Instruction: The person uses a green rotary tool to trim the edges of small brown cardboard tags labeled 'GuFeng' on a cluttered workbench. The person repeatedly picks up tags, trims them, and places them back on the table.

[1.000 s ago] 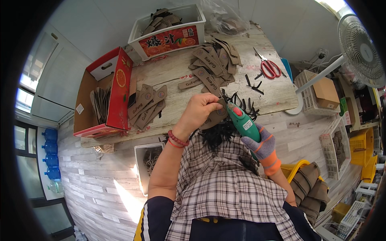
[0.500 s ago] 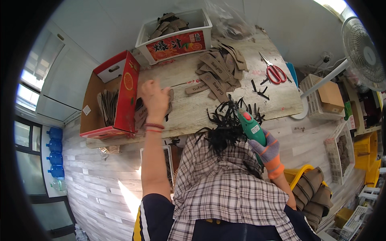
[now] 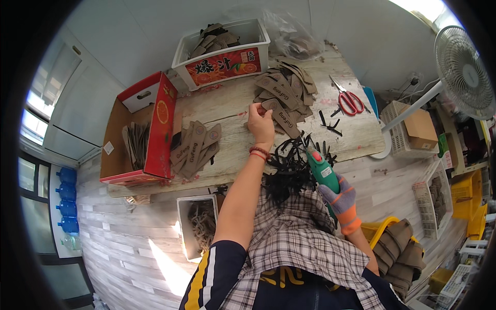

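My bare left hand pinches the end of a brown printed tab at the near side of a tab pile. My right hand, in a grey and orange glove, is wrapped round a green handheld power cutter with a red button. The cutter's tip points up and left, close to the held tab. Below the tip, a heap of black strips hangs over the table edge onto my checked apron. Several loose tabs lie fanned out to the left.
A red carton holding tabs stands at the table's left. Behind it is a white bin of brown pieces. Red-handled scissors and black scraps lie right. A fan and a yellow basket stand beyond the table.
My left hand has moved right from the loose tabs beside the carton to the tab pile and now grips a tab there. The right hand with the cutter stays nearly in place.
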### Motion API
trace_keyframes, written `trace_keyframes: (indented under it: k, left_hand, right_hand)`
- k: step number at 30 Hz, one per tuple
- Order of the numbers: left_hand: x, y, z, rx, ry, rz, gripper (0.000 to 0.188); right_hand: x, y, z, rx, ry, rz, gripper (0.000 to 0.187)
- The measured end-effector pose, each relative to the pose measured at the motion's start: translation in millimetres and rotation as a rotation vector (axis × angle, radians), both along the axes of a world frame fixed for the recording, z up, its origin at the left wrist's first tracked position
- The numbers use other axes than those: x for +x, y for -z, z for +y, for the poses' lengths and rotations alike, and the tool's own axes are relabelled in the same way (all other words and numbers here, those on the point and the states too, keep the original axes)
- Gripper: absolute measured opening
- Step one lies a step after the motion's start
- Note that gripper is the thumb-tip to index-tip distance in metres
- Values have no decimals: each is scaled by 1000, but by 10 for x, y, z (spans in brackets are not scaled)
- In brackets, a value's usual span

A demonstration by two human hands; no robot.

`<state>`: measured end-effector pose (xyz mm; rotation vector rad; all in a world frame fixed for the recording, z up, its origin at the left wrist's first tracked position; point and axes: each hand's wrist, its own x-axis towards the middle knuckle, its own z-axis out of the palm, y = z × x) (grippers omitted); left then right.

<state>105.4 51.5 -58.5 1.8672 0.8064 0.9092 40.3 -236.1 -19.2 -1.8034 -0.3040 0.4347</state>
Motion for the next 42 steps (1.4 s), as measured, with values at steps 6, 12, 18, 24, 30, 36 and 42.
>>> trace_keyframes:
  k: [6, 12, 18, 24, 30, 36, 42]
  left_hand:
    - [-449, -322, -90, -801, 277, -599, 12]
    - [-783, -585, -388, -873, 330, -570, 10]
    - [-752, -516, -648, -884, 281, -674, 7]
    - [-744, -484, -770, -893, 304, -626, 8]
    - [-750, -433, -789, -845, 336, -603, 7]
    - [-780, -359, -816, -815, 370, -531, 5]
    - [-831, -435, -767, -744, 453, -434, 6]
  right_hand:
    - [31, -84, 152, 62, 18, -53, 52]
    - [-36, -116, 225, 67, -22, -56, 54]
    - [-110, -147, 162, 29, -24, -105, 53]
    - [-66, -183, 107, -24, -28, -78, 53]
    - [-43, -48, 88, 60, -16, -96, 52]
    - [5, -98, 97, 37, 7, -53, 51]
    - [8, -165, 96, 143, -3, 13, 50]
